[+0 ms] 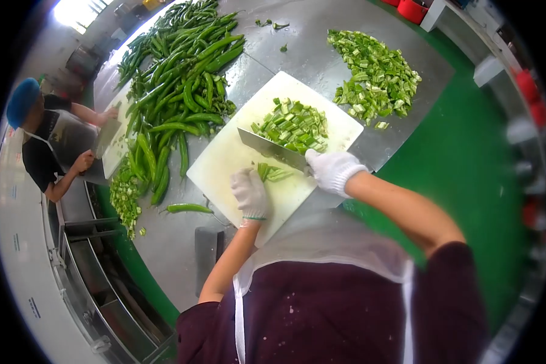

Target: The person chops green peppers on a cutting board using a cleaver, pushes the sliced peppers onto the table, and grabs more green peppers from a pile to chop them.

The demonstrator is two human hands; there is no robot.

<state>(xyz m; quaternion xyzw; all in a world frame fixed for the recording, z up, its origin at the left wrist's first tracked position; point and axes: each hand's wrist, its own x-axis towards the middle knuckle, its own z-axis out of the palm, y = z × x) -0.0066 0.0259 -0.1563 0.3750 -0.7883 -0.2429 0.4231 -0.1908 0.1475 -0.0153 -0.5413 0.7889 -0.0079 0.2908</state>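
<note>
My right hand (333,171), in a white glove, grips the handle of a wide-bladed cleaver (272,149). The blade lies across the white cutting board (218,162), between a heap of chopped green peppers (294,126) and a smaller bunch of pepper strips (273,172). My left hand (249,193), also gloved, rests on the board with its fingers curled against the left end of those strips. Its fingertips are partly hidden, but the strips show beside and under them.
Whole long green peppers (182,91) pile up on the steel table (264,36) at the left. More chopped pieces (379,79) lie at the back right. A single pepper (189,208) and a dark block (208,252) sit near the front edge. Across the table a co-worker (54,136) holds another cleaver.
</note>
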